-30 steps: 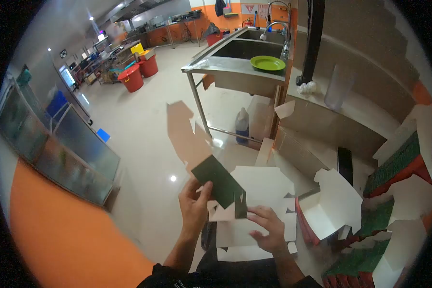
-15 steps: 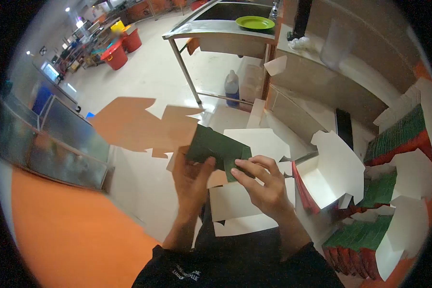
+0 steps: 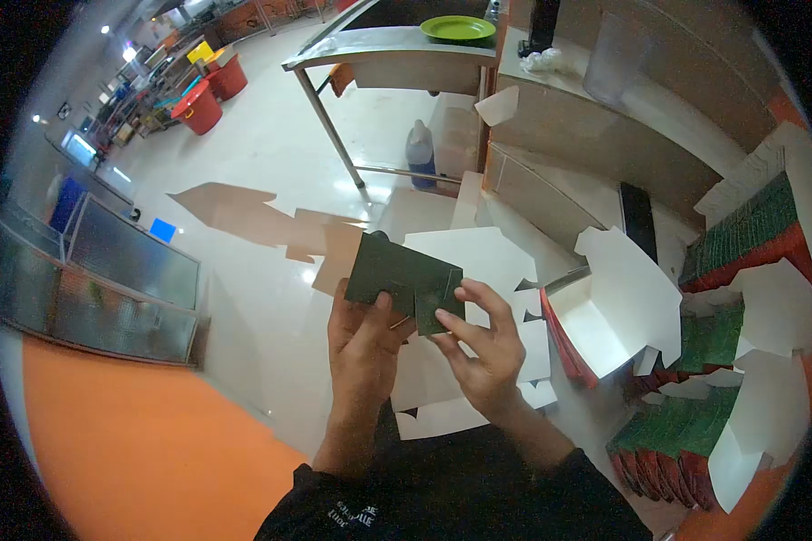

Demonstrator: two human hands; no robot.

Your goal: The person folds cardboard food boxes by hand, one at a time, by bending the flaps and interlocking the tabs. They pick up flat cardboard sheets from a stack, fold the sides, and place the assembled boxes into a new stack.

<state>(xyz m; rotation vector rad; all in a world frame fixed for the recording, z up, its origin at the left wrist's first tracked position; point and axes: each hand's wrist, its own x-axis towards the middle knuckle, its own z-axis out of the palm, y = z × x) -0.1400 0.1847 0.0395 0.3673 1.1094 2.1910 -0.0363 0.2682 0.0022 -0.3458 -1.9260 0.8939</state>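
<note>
my L hand (image 3: pixel 365 338) pinching green panel of box blank (image 3: pixel 383 270), thumb on near face, my R hand (image 3: pixel 489 352) fingertips pinching its end flap (image 3: pixel 433 293), blank held up approx. over flat white card (image 3: pixel 501 257), open box (image 3: pixel 604 316) just R of card

A glossy pale floor (image 3: pixel 280 153) stretches back through a kitchen, catching bright reflections. At lower left is a broad orange surface (image 3: pixel 126 433), with framed glass panels (image 3: pixel 135 252) above it. A steel sink table (image 3: pixel 379 45) stands at top centre beside a beige ledge (image 3: pixel 595 131). Small lights (image 3: pixel 106 30) glow at upper left.
</note>
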